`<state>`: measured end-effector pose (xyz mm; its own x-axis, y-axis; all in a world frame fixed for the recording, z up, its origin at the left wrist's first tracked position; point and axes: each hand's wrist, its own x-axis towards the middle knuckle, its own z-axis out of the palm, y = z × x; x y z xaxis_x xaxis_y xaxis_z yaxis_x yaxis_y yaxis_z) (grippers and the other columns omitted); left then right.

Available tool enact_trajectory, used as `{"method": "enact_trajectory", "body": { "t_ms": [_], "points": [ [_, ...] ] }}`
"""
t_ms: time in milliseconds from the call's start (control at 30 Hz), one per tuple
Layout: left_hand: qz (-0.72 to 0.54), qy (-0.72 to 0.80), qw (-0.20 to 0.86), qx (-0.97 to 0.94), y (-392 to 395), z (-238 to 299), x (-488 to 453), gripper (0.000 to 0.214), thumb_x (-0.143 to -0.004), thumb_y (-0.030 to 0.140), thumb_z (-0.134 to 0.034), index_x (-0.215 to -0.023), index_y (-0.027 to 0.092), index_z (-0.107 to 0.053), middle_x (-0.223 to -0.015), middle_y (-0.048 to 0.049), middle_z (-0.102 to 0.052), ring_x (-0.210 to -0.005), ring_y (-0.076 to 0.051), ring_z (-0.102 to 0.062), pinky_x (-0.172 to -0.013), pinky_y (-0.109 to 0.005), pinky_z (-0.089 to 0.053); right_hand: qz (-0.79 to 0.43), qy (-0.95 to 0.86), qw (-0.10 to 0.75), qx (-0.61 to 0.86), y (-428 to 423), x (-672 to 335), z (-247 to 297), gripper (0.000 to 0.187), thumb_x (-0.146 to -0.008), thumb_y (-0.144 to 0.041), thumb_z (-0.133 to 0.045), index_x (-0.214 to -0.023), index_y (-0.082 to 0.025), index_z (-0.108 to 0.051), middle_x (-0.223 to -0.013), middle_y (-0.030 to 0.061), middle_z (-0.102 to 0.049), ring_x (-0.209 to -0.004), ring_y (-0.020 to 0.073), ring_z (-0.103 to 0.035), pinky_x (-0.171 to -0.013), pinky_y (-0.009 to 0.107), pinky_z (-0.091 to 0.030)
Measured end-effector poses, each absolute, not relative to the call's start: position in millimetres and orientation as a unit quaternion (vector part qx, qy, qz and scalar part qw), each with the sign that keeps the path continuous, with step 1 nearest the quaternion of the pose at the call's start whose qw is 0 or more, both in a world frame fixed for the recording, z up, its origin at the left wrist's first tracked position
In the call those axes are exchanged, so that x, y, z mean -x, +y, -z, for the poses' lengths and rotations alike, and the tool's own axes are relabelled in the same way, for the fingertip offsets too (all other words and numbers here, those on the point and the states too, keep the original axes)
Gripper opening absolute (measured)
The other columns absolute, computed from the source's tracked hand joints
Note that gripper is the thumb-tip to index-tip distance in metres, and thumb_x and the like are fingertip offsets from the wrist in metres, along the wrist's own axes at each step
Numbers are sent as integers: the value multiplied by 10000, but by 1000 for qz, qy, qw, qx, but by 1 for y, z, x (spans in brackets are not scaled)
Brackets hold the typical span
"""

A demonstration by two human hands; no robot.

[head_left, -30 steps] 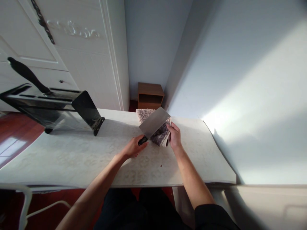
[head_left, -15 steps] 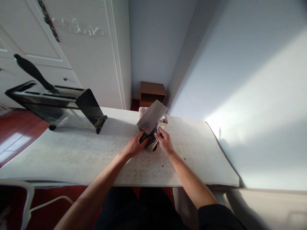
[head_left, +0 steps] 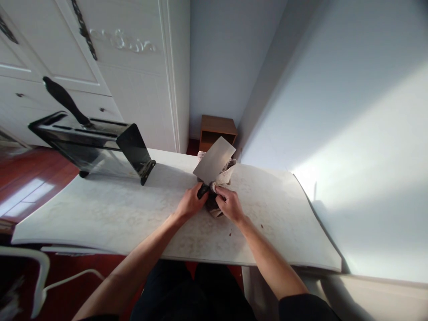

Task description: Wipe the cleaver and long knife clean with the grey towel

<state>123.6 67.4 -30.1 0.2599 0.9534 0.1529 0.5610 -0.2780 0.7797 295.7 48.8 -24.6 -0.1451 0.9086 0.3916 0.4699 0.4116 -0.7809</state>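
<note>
My left hand [head_left: 192,200] is wrapped round the black handle of a cleaver [head_left: 214,159], whose broad grey blade points up and away, slanting to the right. In my right hand [head_left: 230,203] is a bunched part of a brown and cream cloth [head_left: 225,178], pinched against the cleaver where handle meets blade. More of this cloth hangs below my fingers and shows behind the blade. To the left on the table stands a knife block [head_left: 133,154] with clear sides and black ends. One black-handled knife [head_left: 67,100] sticks up out of its slots.
The white table [head_left: 133,214] has stains and a few small dark crumbs near my right forearm. White cabinets [head_left: 143,89] rise beyond it at the left, a pale wall [head_left: 351,156] at the right. A small brown wooden cabinet [head_left: 218,125] stands behind. At lower left is a white chair frame [head_left: 42,272].
My right hand has brought the bunched cloth in to the cleaver's handle end, close to my left hand. The whole view has shifted slightly, so things appear farther right.
</note>
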Motion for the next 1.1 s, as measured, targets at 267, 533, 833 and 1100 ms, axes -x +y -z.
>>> {"method": "enact_trajectory", "body": {
  "t_ms": [267,533,833,1100],
  "points": [
    [-347,534,274,-721,66,30,-125,191,-848,317,-530,-958,182,-609,-863,-52,-690,-781,-196,-635,-672,-261,-426,-217,-684,485,499,48,-298,19,312,-805,-165,-571,-1073,-227,-718,-1013,48,-750,-907,208,-694,-849,332,-535],
    [-307,524,257,-752,62,31,-126,291,-856,284,-519,-1118,181,-594,-1004,-98,-714,-909,-260,-676,-722,-292,-469,-152,-727,496,450,45,-293,15,257,-902,-202,-535,-1099,-239,-696,-1017,70,-723,-942,192,-663,-875,340,-534],
    [-266,524,233,-775,59,30,-126,334,-869,258,-496,-1187,179,-557,-1028,-111,-721,-930,-282,-690,-715,-302,-484,-137,-770,461,420,46,-295,16,287,-907,-191,-510,-1125,-246,-688,-1010,75,-711,-942,191,-648,-872,352,-534],
    [-234,522,216,-791,58,30,-126,353,-867,253,-500,-1208,172,-544,-1042,-118,-721,-915,-288,-696,-713,-311,-489,-148,-782,441,414,47,-298,16,295,-903,-184,-498,-1138,-240,-667,-1000,72,-707,-924,186,-650,-854,345,-537]
  ]
}}
